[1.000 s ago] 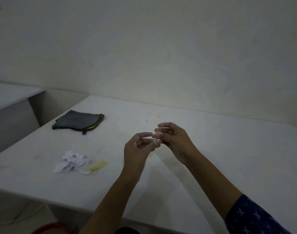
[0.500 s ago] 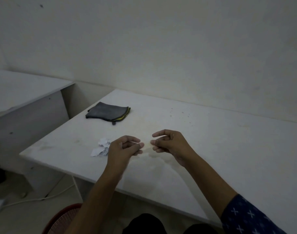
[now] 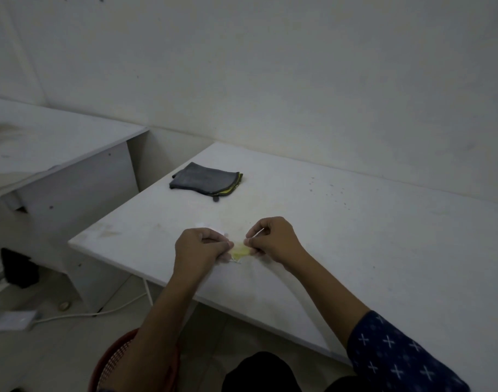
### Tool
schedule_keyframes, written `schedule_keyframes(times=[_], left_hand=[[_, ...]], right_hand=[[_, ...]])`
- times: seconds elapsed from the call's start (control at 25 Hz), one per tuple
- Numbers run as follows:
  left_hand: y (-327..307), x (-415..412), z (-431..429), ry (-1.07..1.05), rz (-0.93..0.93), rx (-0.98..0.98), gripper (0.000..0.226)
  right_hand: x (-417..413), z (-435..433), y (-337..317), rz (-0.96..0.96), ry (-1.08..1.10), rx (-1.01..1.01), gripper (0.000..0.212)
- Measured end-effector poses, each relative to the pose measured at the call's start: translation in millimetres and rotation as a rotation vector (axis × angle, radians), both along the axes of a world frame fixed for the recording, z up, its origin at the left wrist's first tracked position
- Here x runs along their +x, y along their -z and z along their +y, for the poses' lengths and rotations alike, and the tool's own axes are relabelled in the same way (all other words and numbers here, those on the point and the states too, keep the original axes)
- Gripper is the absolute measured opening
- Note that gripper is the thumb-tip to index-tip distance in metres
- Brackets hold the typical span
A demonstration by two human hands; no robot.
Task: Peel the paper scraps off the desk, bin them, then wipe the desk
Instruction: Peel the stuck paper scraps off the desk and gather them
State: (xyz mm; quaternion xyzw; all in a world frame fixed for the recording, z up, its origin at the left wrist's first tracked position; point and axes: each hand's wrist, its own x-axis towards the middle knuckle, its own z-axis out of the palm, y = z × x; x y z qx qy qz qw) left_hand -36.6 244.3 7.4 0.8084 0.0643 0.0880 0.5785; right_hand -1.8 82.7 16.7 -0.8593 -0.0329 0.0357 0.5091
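White desk (image 3: 355, 236), pale and smudged with dark specks. A yellow scrap (image 3: 240, 252) shows between the hands. The folded cloth (image 3: 204, 182) is dark grey with a yellow edge. Navy sleeve (image 3: 398, 355) with small white crosses; red mesh basket (image 3: 112, 360) on the floor.

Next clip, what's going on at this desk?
A person works both hands, left hand and right hand, at a small yellowish paper scrap near the front edge of the white desk. Some white scraps show just beyond the left hand. A folded grey cloth lies unused farther back, and a red basket sits on the floor below.
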Motion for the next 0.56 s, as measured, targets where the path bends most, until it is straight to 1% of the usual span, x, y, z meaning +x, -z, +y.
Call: schedule_keyframes(times=[0.08, 0.2, 0.28, 0.36, 0.44, 0.56], left_hand=[[3, 1, -6, -0.030, -0.002, 0.119, 0.008], [9, 3, -10, -0.071, 0.009, 0.224, 0.008], [11, 4, -10, -0.089, -0.017, 0.302, 0.009], [12, 5, -7, -0.077, -0.040, 0.334, 0.011], [13, 5, -3, -0.058, -0.073, 0.346, 0.013], [12, 3, -5, -0.093, -0.144, 0.375, 0.019]], right_hand=[[2, 0, 3, -0.029, 0.011, -0.093, 0.009], [5, 2, 11, -0.078, -0.005, -0.231, 0.005], [6, 3, 16, -0.137, -0.019, -0.293, 0.003], [8, 2, 19, -0.168, -0.058, -0.317, 0.002], [8, 0, 20, -0.168, -0.096, -0.326, 0.009], [7, -5, 17, -0.157, -0.112, -0.295, 0.018]])
